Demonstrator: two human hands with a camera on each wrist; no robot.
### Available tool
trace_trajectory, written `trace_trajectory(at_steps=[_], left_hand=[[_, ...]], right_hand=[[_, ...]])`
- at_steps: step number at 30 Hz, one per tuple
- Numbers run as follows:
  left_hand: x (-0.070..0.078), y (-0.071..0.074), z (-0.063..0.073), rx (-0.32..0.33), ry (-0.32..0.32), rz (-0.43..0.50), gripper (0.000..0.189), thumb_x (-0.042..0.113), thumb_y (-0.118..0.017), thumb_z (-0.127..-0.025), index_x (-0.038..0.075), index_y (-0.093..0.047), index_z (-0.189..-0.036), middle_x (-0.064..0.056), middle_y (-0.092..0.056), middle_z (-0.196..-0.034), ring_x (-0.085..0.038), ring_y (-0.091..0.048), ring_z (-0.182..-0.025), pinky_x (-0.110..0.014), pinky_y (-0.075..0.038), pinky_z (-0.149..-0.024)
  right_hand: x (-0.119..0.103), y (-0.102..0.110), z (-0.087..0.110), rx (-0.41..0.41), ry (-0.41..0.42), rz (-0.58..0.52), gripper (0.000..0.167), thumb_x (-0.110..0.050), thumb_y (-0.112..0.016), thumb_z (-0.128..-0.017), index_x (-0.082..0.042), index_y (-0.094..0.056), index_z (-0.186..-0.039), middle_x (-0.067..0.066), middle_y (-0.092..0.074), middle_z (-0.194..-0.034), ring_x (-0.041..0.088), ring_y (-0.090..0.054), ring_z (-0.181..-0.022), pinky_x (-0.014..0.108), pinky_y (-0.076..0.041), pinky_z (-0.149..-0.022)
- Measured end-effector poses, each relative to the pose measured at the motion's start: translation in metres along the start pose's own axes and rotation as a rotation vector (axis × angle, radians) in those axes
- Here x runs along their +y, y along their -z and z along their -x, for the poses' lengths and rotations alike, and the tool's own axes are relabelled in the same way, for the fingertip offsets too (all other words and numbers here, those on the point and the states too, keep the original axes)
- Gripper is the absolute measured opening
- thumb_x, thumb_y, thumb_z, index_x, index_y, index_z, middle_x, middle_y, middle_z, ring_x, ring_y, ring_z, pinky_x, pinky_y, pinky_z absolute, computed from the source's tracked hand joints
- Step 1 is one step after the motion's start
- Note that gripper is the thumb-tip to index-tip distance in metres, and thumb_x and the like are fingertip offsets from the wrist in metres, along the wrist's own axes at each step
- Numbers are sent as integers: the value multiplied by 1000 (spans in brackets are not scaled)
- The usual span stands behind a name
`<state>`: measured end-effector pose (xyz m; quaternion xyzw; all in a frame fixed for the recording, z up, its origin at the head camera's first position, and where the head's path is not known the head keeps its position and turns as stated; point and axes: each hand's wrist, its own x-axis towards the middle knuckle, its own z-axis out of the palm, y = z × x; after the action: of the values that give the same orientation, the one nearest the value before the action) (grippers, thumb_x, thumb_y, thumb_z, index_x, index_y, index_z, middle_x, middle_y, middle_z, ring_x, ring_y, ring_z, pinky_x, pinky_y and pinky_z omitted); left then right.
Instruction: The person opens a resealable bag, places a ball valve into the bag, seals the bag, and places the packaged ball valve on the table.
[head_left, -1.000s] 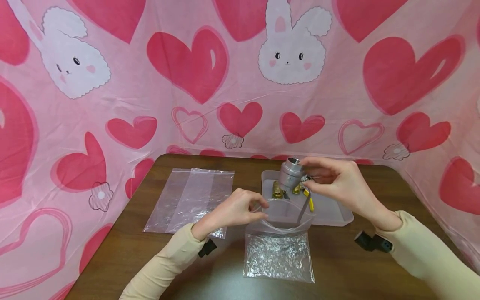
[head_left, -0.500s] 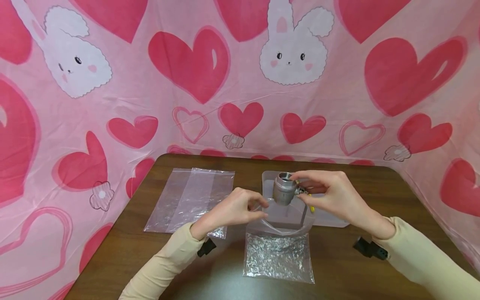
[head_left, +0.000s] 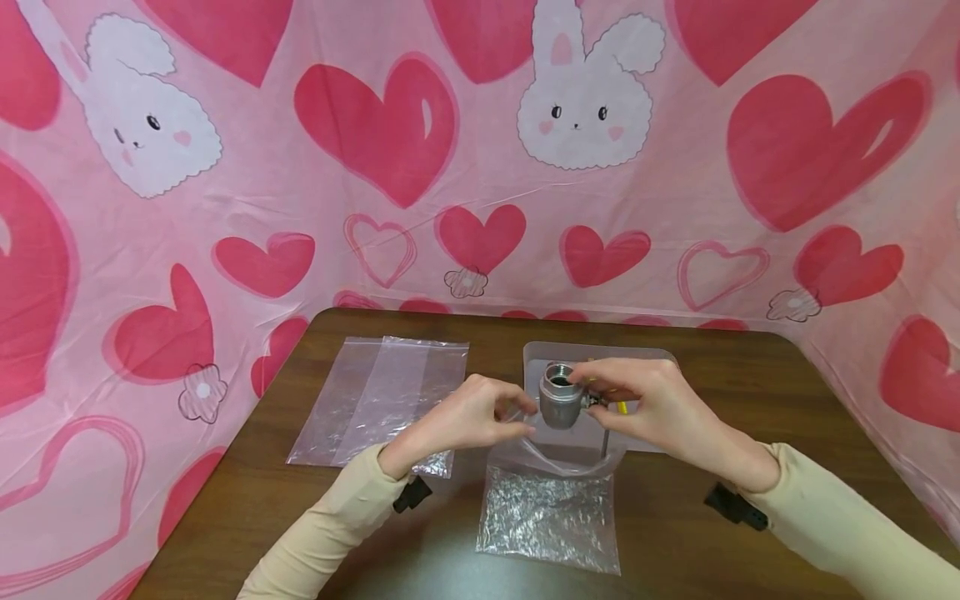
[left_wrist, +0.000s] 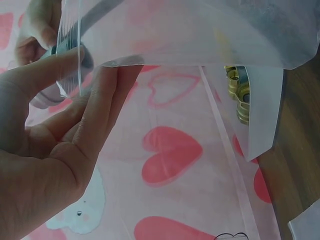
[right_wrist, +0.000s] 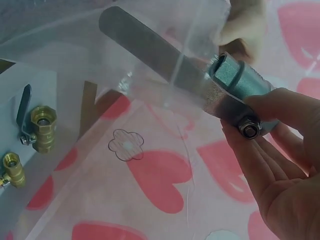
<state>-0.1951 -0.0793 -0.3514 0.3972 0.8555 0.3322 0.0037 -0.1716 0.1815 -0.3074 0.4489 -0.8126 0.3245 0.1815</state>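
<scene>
You had both hands at work: your right hand (head_left: 652, 396) pinched one steel valve (head_left: 559, 404) between thumb and fingers, and your left hand (head_left: 472, 414) held the left edge of one clear bag (head_left: 551, 517). The valve sat just above the bag's gaping mouth, its threaded opening upward, and its single flat lever (right_wrist: 145, 45) showed hazily through the film in the right wrist view. The bag's lower part lay on the near side of the tabletop (head_left: 750, 387). To the left, two more bags (head_left: 352, 392) lay flat, overlapping. One shallow tray (head_left: 592, 350) stood on the far side, partly hidden behind your right hand; the right wrist view showed two brass valves (right_wrist: 45, 131) in it, one larger than the other.
</scene>
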Motion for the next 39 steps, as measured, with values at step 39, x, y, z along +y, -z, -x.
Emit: trace_trajectory(at_steps=[39], left_hand=[[9,6,2,-60,66,68,35,17,-84,-78,6,-74,-109,-5,-77,-104,-3,-69,-77,-12,-54,-71]], right_hand=[[-15,-25,0,-298,144,249,45,18,-71,-68,-9,-68,-104,-4,-73,-95,2,-60,-73,11,-48,-61]])
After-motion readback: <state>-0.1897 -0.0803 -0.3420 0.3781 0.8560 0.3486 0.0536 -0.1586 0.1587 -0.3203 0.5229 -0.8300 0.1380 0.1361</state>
